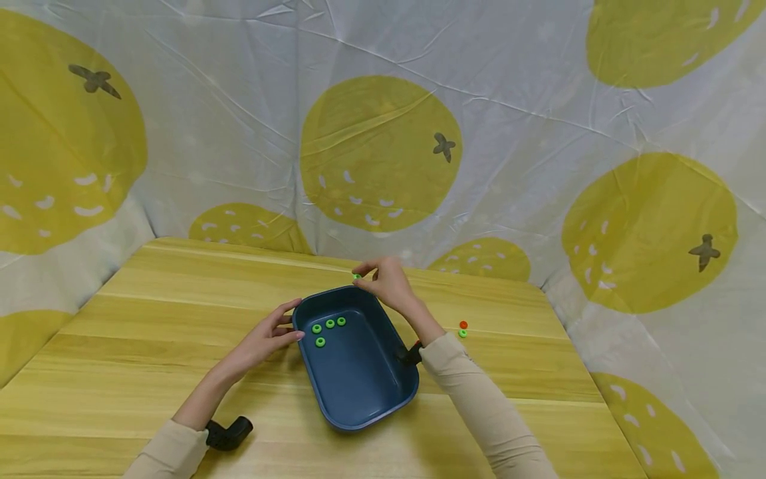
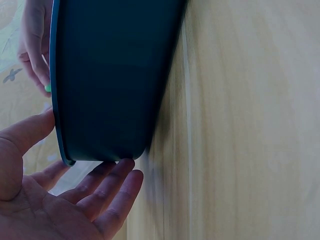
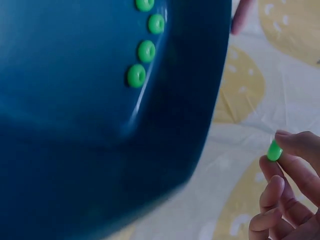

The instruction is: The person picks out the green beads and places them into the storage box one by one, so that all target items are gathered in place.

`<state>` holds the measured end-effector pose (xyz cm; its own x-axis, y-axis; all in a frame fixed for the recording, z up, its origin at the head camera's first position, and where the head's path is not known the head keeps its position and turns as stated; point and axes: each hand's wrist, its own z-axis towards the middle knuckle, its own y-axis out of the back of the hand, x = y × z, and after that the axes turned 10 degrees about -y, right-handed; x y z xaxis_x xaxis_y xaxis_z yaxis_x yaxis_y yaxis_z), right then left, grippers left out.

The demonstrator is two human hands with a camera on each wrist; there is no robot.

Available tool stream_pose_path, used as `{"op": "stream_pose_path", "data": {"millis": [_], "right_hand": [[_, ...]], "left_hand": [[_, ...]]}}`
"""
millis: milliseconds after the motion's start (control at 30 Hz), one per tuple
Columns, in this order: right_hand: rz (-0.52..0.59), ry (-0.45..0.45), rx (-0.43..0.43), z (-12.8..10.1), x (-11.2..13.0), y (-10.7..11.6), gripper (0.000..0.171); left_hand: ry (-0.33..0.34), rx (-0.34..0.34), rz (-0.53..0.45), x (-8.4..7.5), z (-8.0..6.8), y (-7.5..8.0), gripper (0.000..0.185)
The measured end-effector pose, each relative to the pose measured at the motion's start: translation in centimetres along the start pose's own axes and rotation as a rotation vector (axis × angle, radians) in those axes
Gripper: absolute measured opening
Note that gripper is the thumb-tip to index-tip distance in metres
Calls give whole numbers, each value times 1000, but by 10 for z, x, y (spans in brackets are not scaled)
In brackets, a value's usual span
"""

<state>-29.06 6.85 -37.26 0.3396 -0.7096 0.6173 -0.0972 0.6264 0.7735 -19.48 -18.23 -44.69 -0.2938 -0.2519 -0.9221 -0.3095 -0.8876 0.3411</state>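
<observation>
A deep dark-blue rectangular tub (image 1: pixel 359 372) stands at the middle of the wooden table. Several green ring-shaped beads (image 1: pixel 330 324) lie on its floor near the far left corner. My left hand (image 1: pixel 272 339) holds that corner, its thumb (image 2: pixel 35 131) at the rim and its fingers (image 2: pixel 112 187) against the outer wall. Just beyond the far rim, my right hand (image 1: pixel 385 286) pinches one green bead (image 3: pixel 274 150) between thumb and fingertips. In the right wrist view this bead is outside the tub, apart from its wall.
On the table (image 1: pixel 526 372) right of the tub lie an orange-red bead (image 1: pixel 463 324) and a green bead (image 1: pixel 463 334), close together. Behind the table hangs a pale cloth (image 1: pixel 239 133) printed with large yellow fruits. Black wrist mounts (image 1: pixel 230 434) stick out beside both sleeves.
</observation>
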Motion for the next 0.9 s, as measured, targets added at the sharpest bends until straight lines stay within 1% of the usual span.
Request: {"op": "stream_pose_path", "data": {"millis": [167, 367, 500, 667, 900], "right_hand": [[-18, 34, 43, -2, 5, -13, 15], [-74, 54, 126, -3, 8, -29, 19], [-134, 59, 180, -5, 8, -38, 20], [-219, 56, 258, -7, 7, -48, 17], [-316, 53, 325, -10, 3, -60, 13]], "left_hand": [[-1, 2, -6, 1, 0, 0, 67], [10, 3, -16, 0, 0, 0, 68], [16, 3, -20, 0, 0, 0, 68], [14, 4, -20, -1, 0, 0, 69], [-23, 12, -26, -4, 0, 0, 67]]}}
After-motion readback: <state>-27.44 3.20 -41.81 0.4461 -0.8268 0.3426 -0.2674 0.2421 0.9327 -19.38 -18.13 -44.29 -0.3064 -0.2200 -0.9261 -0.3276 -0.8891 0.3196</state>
